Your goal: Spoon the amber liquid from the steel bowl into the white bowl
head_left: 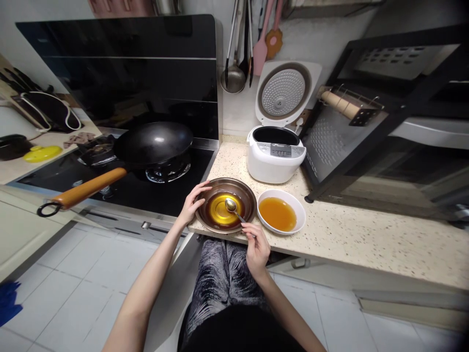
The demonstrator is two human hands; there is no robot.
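Observation:
My left hand (pixel 192 204) holds the left rim of a wide metal bowl (pixel 248 191), thumb over the edge and fingers along the outside. Golden-yellow liquid (pixel 216 210) covers the bottom of that bowl. A metal spoon (pixel 230 205) is pinched by its handle in my right hand (pixel 257 247), at the bowl's front right edge. The spoon's head is over the liquid; whether it touches the surface I cannot tell. Right beside the metal bowl stands a white bowl (pixel 302 215) of orange-brown liquid (pixel 277 213).
Behind the bowls sits a white rice cooker (pixel 276 168) with its lid raised. A black wok (pixel 154 143) rests on the stove to the left, its wooden handle (pixel 91 187) jutting toward me. A dark metal rack (pixel 322 190) stands at right. Utensils (pixel 234 78) hang on the wall.

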